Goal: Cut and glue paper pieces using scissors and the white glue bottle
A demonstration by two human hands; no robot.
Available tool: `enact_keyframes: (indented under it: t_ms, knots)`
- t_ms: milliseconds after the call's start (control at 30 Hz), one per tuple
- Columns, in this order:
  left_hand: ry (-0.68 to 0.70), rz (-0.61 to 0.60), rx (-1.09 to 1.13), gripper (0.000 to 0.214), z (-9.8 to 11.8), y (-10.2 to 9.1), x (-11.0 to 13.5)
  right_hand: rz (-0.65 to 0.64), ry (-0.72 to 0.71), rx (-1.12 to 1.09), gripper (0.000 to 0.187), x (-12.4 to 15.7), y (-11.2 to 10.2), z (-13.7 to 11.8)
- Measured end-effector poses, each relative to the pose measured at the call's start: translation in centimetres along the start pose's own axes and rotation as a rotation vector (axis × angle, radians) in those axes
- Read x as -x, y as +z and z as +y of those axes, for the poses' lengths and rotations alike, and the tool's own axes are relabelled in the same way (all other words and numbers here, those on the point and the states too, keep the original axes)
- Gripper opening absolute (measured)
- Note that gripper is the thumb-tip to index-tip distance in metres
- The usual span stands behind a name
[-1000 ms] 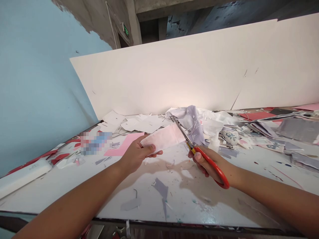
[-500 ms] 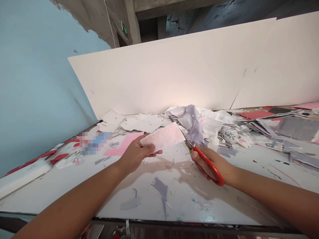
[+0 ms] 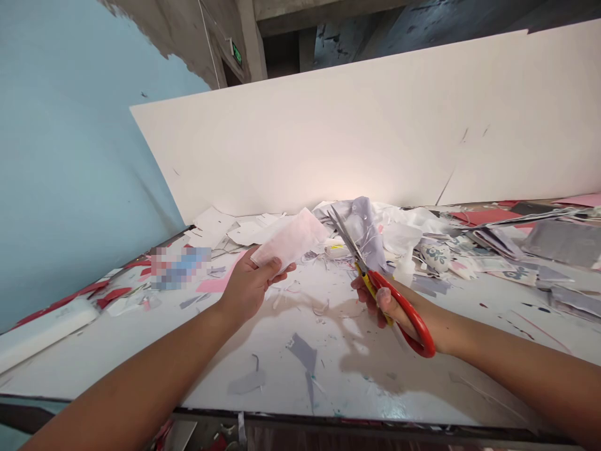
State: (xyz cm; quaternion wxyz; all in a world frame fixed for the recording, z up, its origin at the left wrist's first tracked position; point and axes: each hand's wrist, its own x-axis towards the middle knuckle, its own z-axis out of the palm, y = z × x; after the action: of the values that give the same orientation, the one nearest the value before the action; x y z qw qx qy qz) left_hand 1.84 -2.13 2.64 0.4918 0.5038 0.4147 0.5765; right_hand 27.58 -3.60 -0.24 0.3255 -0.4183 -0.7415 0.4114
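Between the thumb and fingers of my left hand (image 3: 251, 282) is a pale pink strip of paper or cloth (image 3: 293, 237), tilted up to the right above the table. My right hand (image 3: 394, 304) grips scissors (image 3: 406, 313) with red and yellow handles. Their blades point up and to the left, nearly together, apart from the pink strip. Behind the blades lies a crumpled piece of lilac cloth (image 3: 369, 228). A sheet of pink paper (image 3: 218, 285) lies flat beyond my left hand and is partly hidden by it.
A white panel (image 3: 328, 144) stands along the back of the table (image 3: 188, 376). White paper scraps (image 3: 213, 225) are piled at its foot. Grey fabric pieces (image 3: 563, 241) lie at the right, a long white object (image 3: 51, 329) at the left. Lilac scraps (image 3: 303, 354) lie in front.
The scissors have come away from the pink strip, and their blades now show in full. My left hand has drawn the strip a little to the left and turned it more upright.
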Motion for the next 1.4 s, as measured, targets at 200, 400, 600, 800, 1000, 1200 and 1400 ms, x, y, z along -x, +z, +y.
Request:
enact_keyframes:
  t_ms: [200, 400, 600, 800, 1000, 1200, 1400]
  knots:
    - [0.009, 0.003, -0.018, 0.031, 0.1, 0.0, 0.2, -0.061, -0.057, 0.035, 0.053, -0.1, 0.2, -0.5]
    - [0.010, -0.006, -0.015, 0.031, 0.1, 0.0, 0.1, -0.032, -0.055, 0.078, 0.053, -0.1, 0.1, -1.1]
    - [0.015, -0.011, -0.044, 0.033, -0.1, 0.0, 0.2, -0.029, -0.062, 0.084, 0.050, -0.1, 0.2, -1.2]
    - [0.027, -0.023, -0.071, 0.038, 0.0, 0.1, 0.2, -0.026, -0.059, 0.092, 0.050, -0.1, 0.2, -1.3]
    - [0.032, -0.044, -0.067, 0.034, -0.1, 0.0, 0.2, -0.027, -0.040, 0.084, 0.047, -0.2, 0.2, -1.1]
    - [0.024, -0.066, -0.059, 0.031, -0.1, 0.1, 0.3, -0.027, -0.028, 0.082, 0.047, -0.2, 0.2, -0.7]
    - [0.019, -0.092, -0.049, 0.029, 0.0, 0.0, 0.3, -0.012, -0.007, 0.061, 0.048, -0.1, 0.2, -0.8]
